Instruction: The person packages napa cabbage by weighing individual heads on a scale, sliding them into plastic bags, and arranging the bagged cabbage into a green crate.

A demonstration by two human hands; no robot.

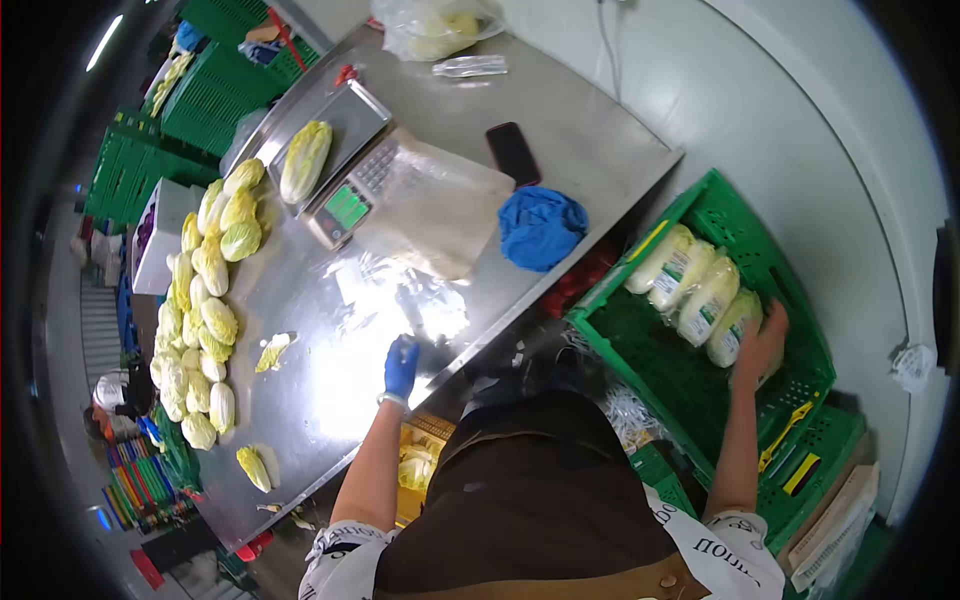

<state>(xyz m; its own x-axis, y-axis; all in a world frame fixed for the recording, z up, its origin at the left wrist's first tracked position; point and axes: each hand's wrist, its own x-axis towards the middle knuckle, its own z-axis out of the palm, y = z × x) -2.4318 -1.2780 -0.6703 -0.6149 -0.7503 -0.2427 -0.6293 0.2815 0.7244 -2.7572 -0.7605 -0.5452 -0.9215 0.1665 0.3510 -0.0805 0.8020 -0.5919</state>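
My right hand (762, 345), bare, reaches into a green plastic crate (640, 345). Its fingers curve round a bagged Chinese cabbage (733, 330) at the near end of a row; the palm hides part of what lies beneath. Several more bagged Chinese cabbages (685, 268) with printed labels lie side by side there. In a blue glove, my left hand (401, 370) is over the front edge of the steel table (330, 330). Its fingers are curled, and a pale glint shows at them, too small to name. On the scale (345, 205) rests an unwrapped Chinese cabbage (306, 162).
Loose Chinese cabbages (205, 300) are heaped along the table's far left side. Near the scale are clear plastic bags (440, 205), a phone (513, 154) and a crumpled blue bag (542, 228). A yellow crate (425, 440) stands below the table edge. A yellow-handled knife (801, 474) lies beside the green crate.
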